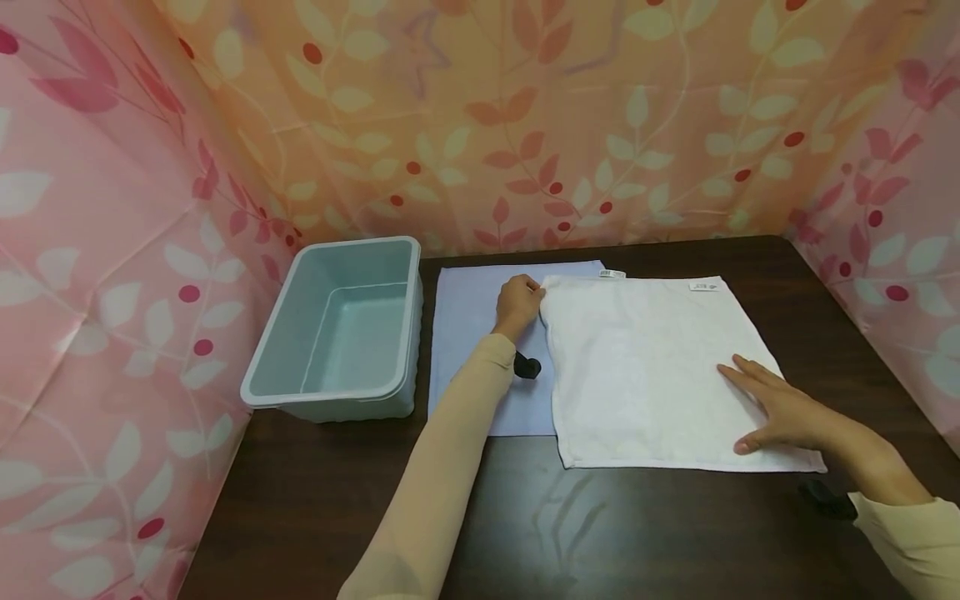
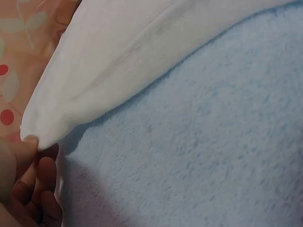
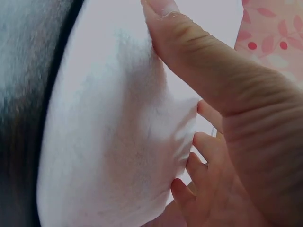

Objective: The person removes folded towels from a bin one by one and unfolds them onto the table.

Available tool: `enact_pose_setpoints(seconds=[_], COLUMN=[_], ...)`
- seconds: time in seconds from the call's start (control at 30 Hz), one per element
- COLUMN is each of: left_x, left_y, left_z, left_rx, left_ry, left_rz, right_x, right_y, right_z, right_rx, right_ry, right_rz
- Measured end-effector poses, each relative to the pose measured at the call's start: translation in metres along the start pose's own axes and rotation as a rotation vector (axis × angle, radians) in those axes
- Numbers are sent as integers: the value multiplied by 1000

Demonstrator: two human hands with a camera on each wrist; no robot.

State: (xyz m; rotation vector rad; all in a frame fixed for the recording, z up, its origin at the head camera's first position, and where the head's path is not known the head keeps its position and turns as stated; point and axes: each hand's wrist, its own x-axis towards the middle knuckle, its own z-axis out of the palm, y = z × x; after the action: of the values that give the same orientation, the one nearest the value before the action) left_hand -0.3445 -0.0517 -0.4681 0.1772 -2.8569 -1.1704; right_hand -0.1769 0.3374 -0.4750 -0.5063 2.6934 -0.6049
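A white towel point(image 1: 637, 375) is spread on the table, partly over a pale blue towel point(image 1: 457, 333) with a fluffy surface. My left hand point(image 1: 519, 304) pinches the white towel's far left corner between thumb and finger, seen closely in the left wrist view, where that corner point(image 2: 42, 132) is lifted a little off the blue pile point(image 2: 199, 123). On the right part of the white towel, my right hand point(image 1: 780, 408) rests with its fingers spread. In the right wrist view its fingertips point(image 3: 182, 187) touch the white cloth point(image 3: 109, 132), which wrinkles beside them.
A light blue-green plastic bin point(image 1: 360, 325), with nothing in it, stands left of the towels. The dark wooden table point(image 1: 315, 500) is bordered by a floral curtain point(image 1: 487, 125) at the back and both sides. Small tags point(image 1: 703, 287) show along the white towel's far edge.
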Motion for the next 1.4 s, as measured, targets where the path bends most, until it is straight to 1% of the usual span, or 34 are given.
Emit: enact_pose_setpoints(seconds=[0.1, 0.2, 0.33, 0.43, 0.47, 0.53, 0.6, 0.7, 0.77, 0.83, 0.9, 0.97, 1.0, 1.07, 1.13, 1.2, 1.4], left_x=[2, 4, 4, 4, 3, 2, -2, -16, -29, -47, -63, -76, -81, -88, -92, -94, -94], left_y=[-2, -4, -7, -7, -8, -8, -8, 0, 7, 14, 17, 16, 15, 10, 5, 2, -4], left_z=[-1, 0, -1, -2, -2, -3, -2, -2, -1, -2, -1, -1, -1, 2, 3, 4, 5], left_rx=[-1, -3, -24, -1, 26, 111, 235, 432, 541, 602, 644, 676, 692, 734, 767, 781, 769], left_ry=[11, -22, -134, -226, -251, -280, -275, -280, -328, -434, -542, -625, -651, -668, -659, -640, -609], left_rz=[12, 12, 28, 80, 106, 155, 214, 303, 377, 435, 481, 499, 505, 527, 543, 552, 518], right_x=[0, 0, 1, 1, 1, 2, 3, 6, 10, 16, 22, 27, 29, 31, 33, 34, 36], right_y=[2, 5, 11, 14, 14, 13, 9, 0, -5, -8, -8, -8, -8, -6, -5, -3, 0], right_z=[-1, -3, -7, -10, -10, -9, -6, -1, 0, -2, -4, -6, -7, -8, -8, -8, -9], right_rx=[-9, -2, 10, 15, 14, -3, -27, -74, -91, -109, -117, -122, -123, -114, -110, -108, -124], right_ry=[4, 5, 4, -3, -4, -3, 18, 65, 87, 102, 100, 84, 74, 46, 23, 13, -2], right_rz=[-20, -44, -62, -53, -49, -34, -19, -3, 4, 0, 6, 14, 21, 35, 45, 54, 62])
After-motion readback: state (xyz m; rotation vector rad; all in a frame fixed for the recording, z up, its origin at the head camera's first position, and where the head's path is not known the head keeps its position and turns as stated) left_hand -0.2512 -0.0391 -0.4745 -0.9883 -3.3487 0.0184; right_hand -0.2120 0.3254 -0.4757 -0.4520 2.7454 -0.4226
